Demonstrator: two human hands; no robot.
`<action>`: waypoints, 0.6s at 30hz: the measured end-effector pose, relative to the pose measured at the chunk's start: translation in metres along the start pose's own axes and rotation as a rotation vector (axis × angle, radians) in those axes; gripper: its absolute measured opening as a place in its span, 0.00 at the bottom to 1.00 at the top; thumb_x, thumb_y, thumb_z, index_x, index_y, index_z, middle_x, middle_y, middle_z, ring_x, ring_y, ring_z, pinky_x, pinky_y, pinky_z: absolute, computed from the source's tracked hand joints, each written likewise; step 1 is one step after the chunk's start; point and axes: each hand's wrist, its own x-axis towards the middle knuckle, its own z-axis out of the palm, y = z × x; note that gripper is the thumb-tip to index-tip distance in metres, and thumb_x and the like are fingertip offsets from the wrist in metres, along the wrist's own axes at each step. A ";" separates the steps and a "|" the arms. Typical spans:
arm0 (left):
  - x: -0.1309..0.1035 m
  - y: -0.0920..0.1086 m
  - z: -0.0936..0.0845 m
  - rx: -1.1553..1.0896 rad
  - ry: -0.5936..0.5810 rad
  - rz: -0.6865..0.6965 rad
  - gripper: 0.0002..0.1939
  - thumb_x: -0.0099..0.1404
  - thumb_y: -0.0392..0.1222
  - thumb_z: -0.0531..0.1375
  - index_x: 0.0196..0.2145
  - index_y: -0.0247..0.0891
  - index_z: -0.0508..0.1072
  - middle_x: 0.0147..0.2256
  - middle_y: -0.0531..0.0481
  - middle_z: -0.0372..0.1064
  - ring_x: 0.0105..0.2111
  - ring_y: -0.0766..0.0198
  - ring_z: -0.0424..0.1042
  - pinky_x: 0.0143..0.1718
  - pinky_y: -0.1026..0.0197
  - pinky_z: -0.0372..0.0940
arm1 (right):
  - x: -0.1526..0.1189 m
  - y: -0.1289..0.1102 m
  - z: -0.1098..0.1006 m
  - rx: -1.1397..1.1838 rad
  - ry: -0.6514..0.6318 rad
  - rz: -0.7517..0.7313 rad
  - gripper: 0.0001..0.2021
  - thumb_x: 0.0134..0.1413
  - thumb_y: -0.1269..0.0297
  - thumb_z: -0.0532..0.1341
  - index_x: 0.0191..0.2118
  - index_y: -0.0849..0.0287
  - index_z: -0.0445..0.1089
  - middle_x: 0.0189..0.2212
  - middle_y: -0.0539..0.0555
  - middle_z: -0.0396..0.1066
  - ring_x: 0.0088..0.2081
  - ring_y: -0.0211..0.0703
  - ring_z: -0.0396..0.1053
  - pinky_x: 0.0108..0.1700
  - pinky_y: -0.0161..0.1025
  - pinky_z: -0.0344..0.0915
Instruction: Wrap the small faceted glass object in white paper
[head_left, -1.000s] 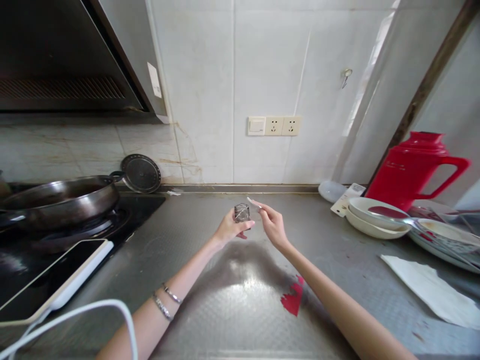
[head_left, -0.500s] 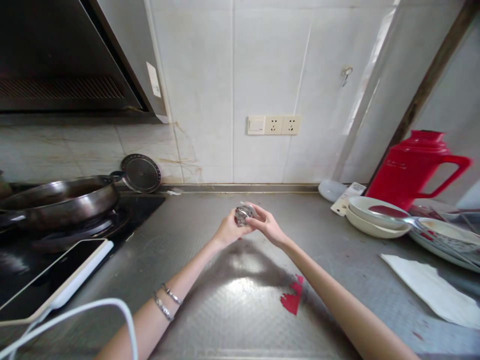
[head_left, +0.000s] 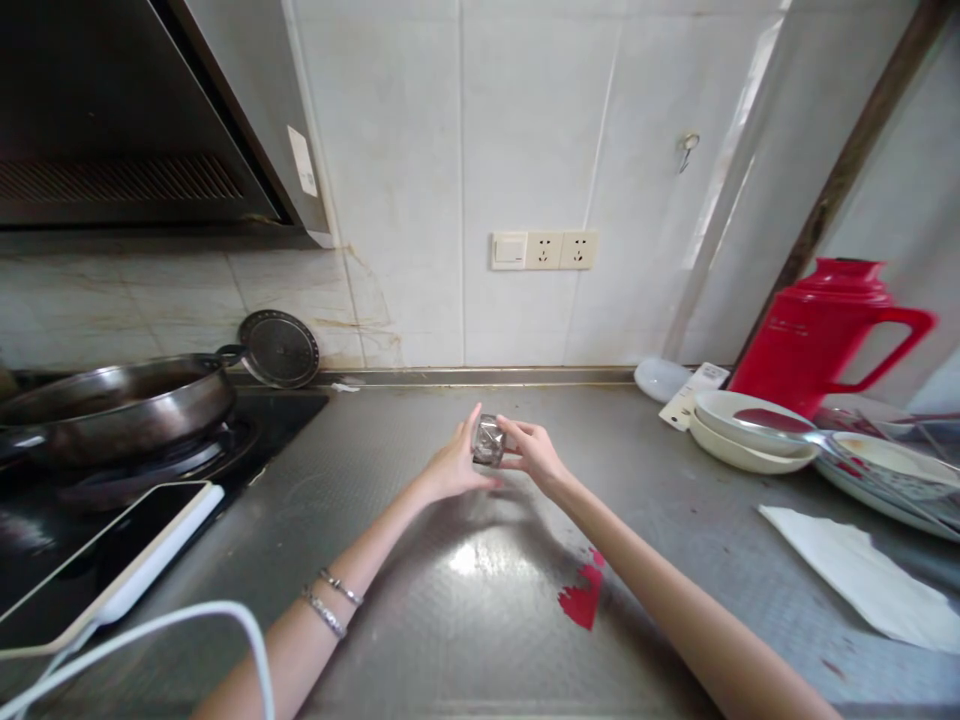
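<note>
A small, see-through grey-brown block-like piece [head_left: 489, 441], perhaps glass or clear plastic, is held over the counter; I cannot make out its exact kind. My right hand [head_left: 536, 452] grips its right side with the fingertips. On the other side, my left hand [head_left: 454, 466] is open, its fingers pointing up along the piece's left edge and its thumb stretched out below, away from it. Whether the left fingers still touch the piece is hard to see. Torn red scraps [head_left: 583, 598] lie on the steel counter [head_left: 465, 640] below my right forearm.
On the left, a pan [head_left: 150, 410] sits on the black stove, with a phone [head_left: 112, 570] and white cable [head_left: 217, 606] nearer. A red thermos [head_left: 810, 335], stacked bowls [head_left: 739, 450] and a white paper sheet [head_left: 855, 575] are on the right. Wall sockets [head_left: 562, 250] are behind.
My left hand has opened, its thumb coming away from the piece. The piece now shows more plainly, turned more upright in my right fingers. The view has shifted slightly.
</note>
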 end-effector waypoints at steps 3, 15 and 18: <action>0.001 -0.003 -0.001 0.038 0.025 0.063 0.60 0.38 0.43 0.74 0.64 0.44 0.49 0.61 0.36 0.52 0.59 0.45 0.58 0.59 0.44 0.53 | 0.000 0.002 0.003 0.010 -0.015 0.047 0.21 0.49 0.48 0.64 0.39 0.62 0.75 0.37 0.59 0.76 0.31 0.46 0.75 0.27 0.40 0.75; 0.000 0.022 -0.003 -0.085 0.133 0.068 0.41 0.44 0.44 0.71 0.53 0.40 0.57 0.43 0.46 0.71 0.40 0.59 0.73 0.44 0.59 0.66 | 0.009 0.005 -0.003 -0.051 0.015 -0.005 0.18 0.48 0.50 0.64 0.38 0.61 0.71 0.31 0.56 0.76 0.26 0.45 0.75 0.27 0.41 0.74; 0.001 0.020 -0.003 -0.113 0.141 0.044 0.42 0.44 0.43 0.72 0.54 0.40 0.56 0.44 0.45 0.71 0.41 0.59 0.73 0.45 0.58 0.66 | 0.013 0.006 -0.010 -0.219 0.026 -0.085 0.18 0.47 0.49 0.64 0.34 0.60 0.72 0.29 0.55 0.75 0.26 0.46 0.75 0.25 0.40 0.73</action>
